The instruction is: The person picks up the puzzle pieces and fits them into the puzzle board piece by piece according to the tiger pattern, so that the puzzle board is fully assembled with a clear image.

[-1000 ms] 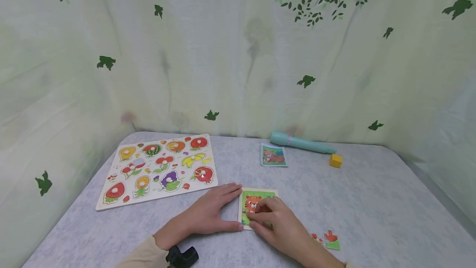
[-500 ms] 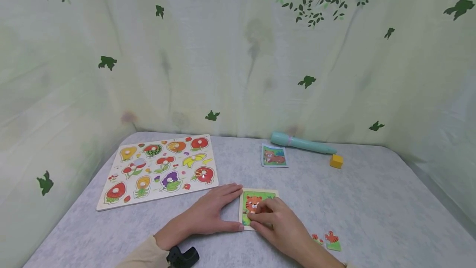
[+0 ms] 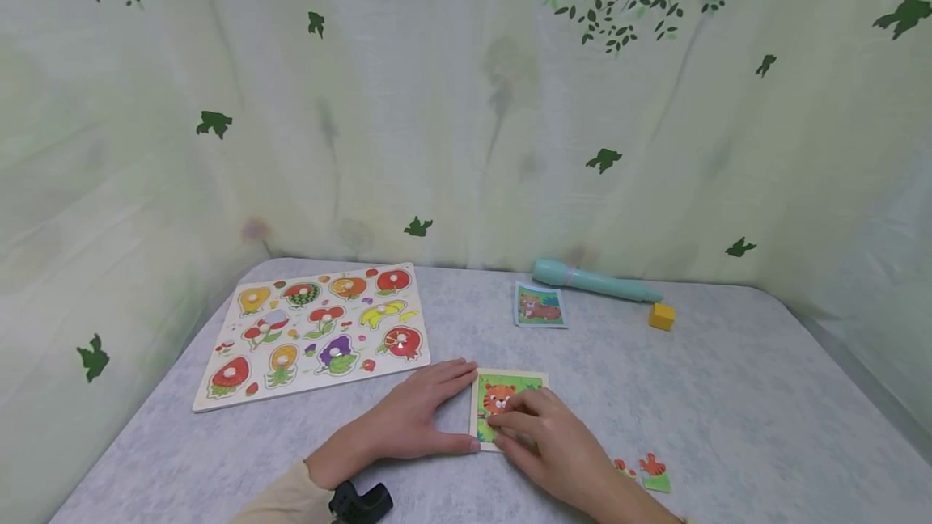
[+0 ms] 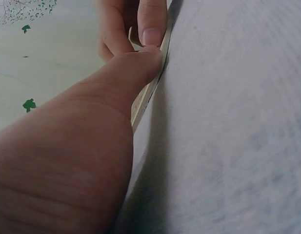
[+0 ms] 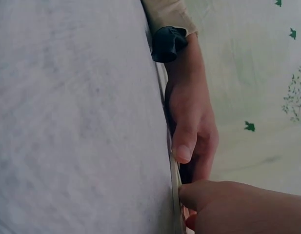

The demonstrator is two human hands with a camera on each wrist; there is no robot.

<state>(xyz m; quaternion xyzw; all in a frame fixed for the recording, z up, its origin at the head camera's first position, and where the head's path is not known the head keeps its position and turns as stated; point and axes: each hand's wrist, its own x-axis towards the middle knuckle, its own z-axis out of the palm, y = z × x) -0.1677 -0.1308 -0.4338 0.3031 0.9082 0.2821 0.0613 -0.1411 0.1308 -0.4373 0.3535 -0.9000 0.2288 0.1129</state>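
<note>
In the head view a small wooden jigsaw board [image 3: 475, 404] with an orange tiger picture lies flat on the table. My left hand [image 3: 418, 412] rests at its left edge, fingers stretched to the far corner and thumb at the near corner. Over the lower right of the board, my right hand [image 3: 557, 447] has curled fingers, thumb and fingertips pinching a puzzle piece that the hand mostly hides. Two loose puzzle pieces, one with an orange tail [image 3: 655, 473], lie right of that wrist. In the left wrist view the left thumb [image 4: 140, 66] touches the board's edge.
A fruit knob puzzle board [image 3: 320, 334] lies at the left. Towards the back are a bear picture card [image 3: 540, 306], a teal pen-shaped stick [image 3: 597, 281] and a yellow cube [image 3: 661, 316]. A leaf-printed curtain [image 3: 466, 103] stands behind the table [image 3: 728, 395].
Both hands keep their places on the jigsaw board. The whole head view has drifted very slightly.
</note>
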